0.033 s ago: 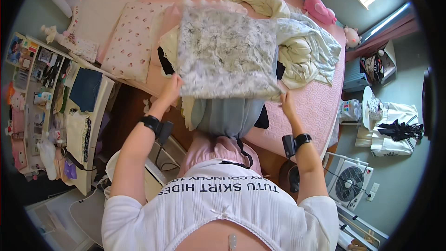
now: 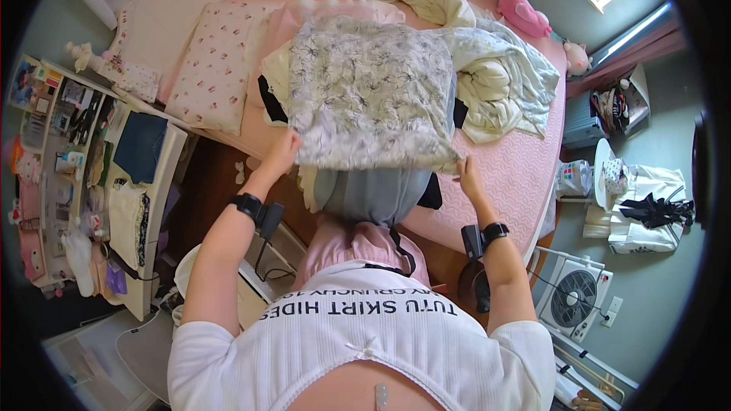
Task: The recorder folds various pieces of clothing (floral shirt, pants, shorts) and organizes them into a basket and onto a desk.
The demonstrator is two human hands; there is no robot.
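Surroundings: bed (image 2: 518, 175) with pink cover; floral pillow (image 2: 215, 65) to the left; crumpled white bedding (image 2: 499, 80) to the right; pink plush toy (image 2: 521, 7) at the far edge; cluttered shelf (image 2: 68, 167) left; fan (image 2: 575, 297) on the floor right.
Item: grey patterned cloth (image 2: 369, 91), spread flat over a clothes heap mid-bed.
Axis: roughly square; near edge runs left to right.
Left hand (image 2: 283, 154): pinching the near left corner.
Right hand (image 2: 468, 176): gripping the near right corner.
Hidden: clothes beneath the cloth mostly covered; fingertips tucked under the fabric.
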